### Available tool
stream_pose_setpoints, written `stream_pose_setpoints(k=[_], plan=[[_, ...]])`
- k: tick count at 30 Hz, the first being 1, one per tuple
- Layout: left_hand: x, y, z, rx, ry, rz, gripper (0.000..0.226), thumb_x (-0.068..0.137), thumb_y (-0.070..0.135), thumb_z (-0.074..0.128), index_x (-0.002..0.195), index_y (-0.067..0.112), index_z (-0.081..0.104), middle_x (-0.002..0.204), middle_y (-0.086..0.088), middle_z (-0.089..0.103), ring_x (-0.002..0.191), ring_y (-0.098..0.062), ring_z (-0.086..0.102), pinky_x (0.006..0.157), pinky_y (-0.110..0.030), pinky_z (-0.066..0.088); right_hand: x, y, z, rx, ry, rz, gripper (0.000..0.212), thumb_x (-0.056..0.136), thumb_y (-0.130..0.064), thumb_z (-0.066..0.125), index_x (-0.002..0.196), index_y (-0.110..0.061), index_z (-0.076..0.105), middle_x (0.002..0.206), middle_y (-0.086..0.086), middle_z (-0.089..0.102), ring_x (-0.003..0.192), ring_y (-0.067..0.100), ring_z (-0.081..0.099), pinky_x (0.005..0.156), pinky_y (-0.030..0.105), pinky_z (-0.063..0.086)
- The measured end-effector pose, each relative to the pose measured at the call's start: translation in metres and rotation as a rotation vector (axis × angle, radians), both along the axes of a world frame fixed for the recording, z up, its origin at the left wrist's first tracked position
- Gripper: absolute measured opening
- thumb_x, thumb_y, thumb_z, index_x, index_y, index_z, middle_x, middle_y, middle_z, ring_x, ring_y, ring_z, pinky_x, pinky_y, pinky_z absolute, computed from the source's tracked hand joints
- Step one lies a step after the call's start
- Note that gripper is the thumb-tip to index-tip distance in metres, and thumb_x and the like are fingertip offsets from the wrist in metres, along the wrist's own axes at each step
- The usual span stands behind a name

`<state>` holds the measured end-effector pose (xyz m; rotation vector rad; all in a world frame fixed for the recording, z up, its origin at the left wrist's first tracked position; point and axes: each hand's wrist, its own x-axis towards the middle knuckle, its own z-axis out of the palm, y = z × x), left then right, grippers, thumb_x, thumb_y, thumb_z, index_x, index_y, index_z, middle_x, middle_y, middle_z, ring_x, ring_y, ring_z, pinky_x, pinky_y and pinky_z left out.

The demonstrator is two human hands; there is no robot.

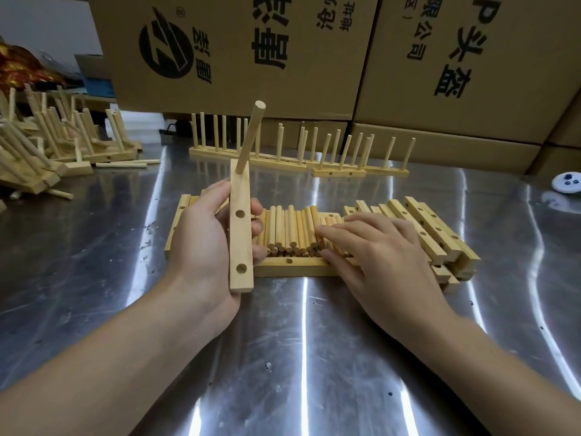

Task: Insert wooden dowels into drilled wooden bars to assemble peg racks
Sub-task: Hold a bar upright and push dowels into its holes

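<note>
Left hand: the left hand (204, 247) is gripping a drilled wooden bar (240, 247) left of centre, thumb along its left side and fingers curling round from behind.
Held bar: it is standing nearly on end above the table, showing two empty holes on its face.
Inserted dowel (250, 136): it is sticking out of the bar's top end, tilting slightly right.
Right hand: the right hand (377, 250) is lying flat and relaxed, grasping nothing, its fingertips touching the loose dowels (289, 231).
Loose dowels: they are lying side by side at centre frame, between bars laid flat.
Spare bars (434, 228): they are lying stacked just right of the dowels, partly under the right hand.
Finished peg racks (298, 158): they are standing in a row behind, before cardboard boxes (251, 51).
Rack pile (47, 146): it is lying jumbled at upper left.
Steel table (283, 357): it is carrying everything.
</note>
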<state>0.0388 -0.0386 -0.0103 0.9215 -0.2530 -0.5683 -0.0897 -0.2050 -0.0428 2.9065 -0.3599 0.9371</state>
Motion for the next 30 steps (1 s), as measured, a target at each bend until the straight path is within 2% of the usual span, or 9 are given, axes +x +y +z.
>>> stream_pose_setpoints(k=[8, 12, 14, 17, 19, 21, 24, 27, 30], plan=[[0.001, -0.001, -0.002, 0.009, -0.006, -0.015, 0.036, 0.106, 0.034, 0.057, 0.135, 0.016, 0.068, 0.077, 0.002, 0.06, 0.059, -0.008, 0.05, 0.044, -0.02, 0.041, -0.001, -0.002, -0.003, -0.018, -0.1, 0.054, 0.015, 0.098, -0.029, 0.076, 0.111, -0.028, 0.08, 0.101, -0.013, 0.079, 0.098, 0.013, 0.072, 0.094, 0.039, 0.042], [0.002, -0.001, -0.003, 0.009, 0.002, -0.036, 0.036, 0.107, 0.036, 0.054, 0.13, 0.015, 0.071, 0.076, 0.003, 0.059, 0.06, -0.008, 0.049, 0.044, -0.02, 0.04, -0.005, -0.004, 0.003, -0.027, -0.332, 0.074, 0.012, 0.099, -0.021, 0.076, 0.11, -0.021, 0.08, 0.1, -0.01, 0.079, 0.092, 0.009, 0.073, 0.089, 0.042, 0.047], [0.001, 0.001, -0.003, -0.011, 0.01, -0.077, 0.041, 0.105, 0.042, 0.053, 0.129, 0.014, 0.071, 0.075, 0.002, 0.057, 0.06, -0.008, 0.047, 0.044, -0.02, 0.038, -0.011, -0.002, 0.01, 0.155, -0.498, 0.111, 0.012, 0.1, -0.021, 0.074, 0.111, -0.022, 0.077, 0.103, -0.015, 0.077, 0.096, 0.001, 0.071, 0.09, 0.045, 0.052], [-0.001, 0.001, -0.003, -0.028, 0.004, -0.146, 0.046, 0.091, 0.041, 0.065, 0.129, 0.013, 0.066, 0.073, 0.002, 0.048, 0.059, -0.009, 0.041, 0.046, -0.02, 0.032, -0.018, 0.008, 0.018, 0.842, -0.666, 0.263, 0.01, 0.101, -0.019, 0.072, 0.11, -0.021, 0.075, 0.101, -0.003, 0.081, 0.1, 0.016, 0.077, 0.092, 0.049, 0.062], [-0.003, 0.0, -0.004, -0.027, 0.006, -0.176, 0.049, 0.082, 0.025, 0.069, 0.128, 0.012, 0.062, 0.073, 0.003, 0.045, 0.058, -0.009, 0.039, 0.045, -0.02, 0.03, -0.02, 0.013, 0.016, 1.14, -0.67, 0.289, 0.012, 0.099, -0.019, 0.071, 0.11, -0.019, 0.076, 0.099, 0.006, 0.082, 0.099, 0.023, 0.079, 0.096, 0.057, 0.06], [-0.004, -0.003, -0.006, -0.011, -0.002, -0.179, 0.043, 0.088, 0.01, 0.067, 0.13, 0.013, 0.061, 0.075, 0.003, 0.049, 0.056, -0.008, 0.041, 0.043, -0.019, 0.031, -0.02, 0.014, 0.013, 1.223, -0.614, 0.288, 0.018, 0.094, -0.024, 0.071, 0.11, -0.017, 0.077, 0.099, 0.008, 0.082, 0.099, 0.023, 0.079, 0.097, 0.058, 0.056], [-0.005, -0.006, -0.008, 0.035, -0.025, -0.158, 0.038, 0.09, 0.009, 0.075, 0.126, 0.015, 0.065, 0.079, 0.002, 0.058, 0.054, -0.007, 0.046, 0.042, -0.019, 0.035, -0.018, 0.014, 0.01, 1.246, -0.595, 0.306, 0.025, 0.09, -0.03, 0.071, 0.111, -0.019, 0.077, 0.1, 0.007, 0.082, 0.099, 0.02, 0.078, 0.088, 0.042, 0.055], [-0.003, -0.007, -0.011, 0.088, -0.048, -0.114, 0.035, 0.09, 0.007, 0.078, 0.123, 0.016, 0.07, 0.082, 0.001, 0.059, 0.057, -0.008, 0.048, 0.042, -0.02, 0.037, -0.019, 0.011, 0.008, 1.24, -0.577, 0.348, 0.018, 0.095, -0.027, 0.071, 0.111, -0.021, 0.077, 0.101, 0.006, 0.082, 0.099, 0.02, 0.078, 0.078, 0.024, 0.058], [-0.001, -0.007, -0.014, 0.096, -0.061, -0.101, 0.034, 0.091, 0.007, 0.079, 0.122, 0.018, 0.072, 0.077, 0.002, 0.061, 0.057, -0.007, 0.049, 0.043, -0.02, 0.038, -0.019, 0.01, 0.007, 1.209, -0.558, 0.372, 0.015, 0.099, -0.021, 0.069, 0.112, -0.021, 0.077, 0.102, 0.006, 0.082, 0.097, 0.019, 0.078, 0.074, 0.019, 0.057]])
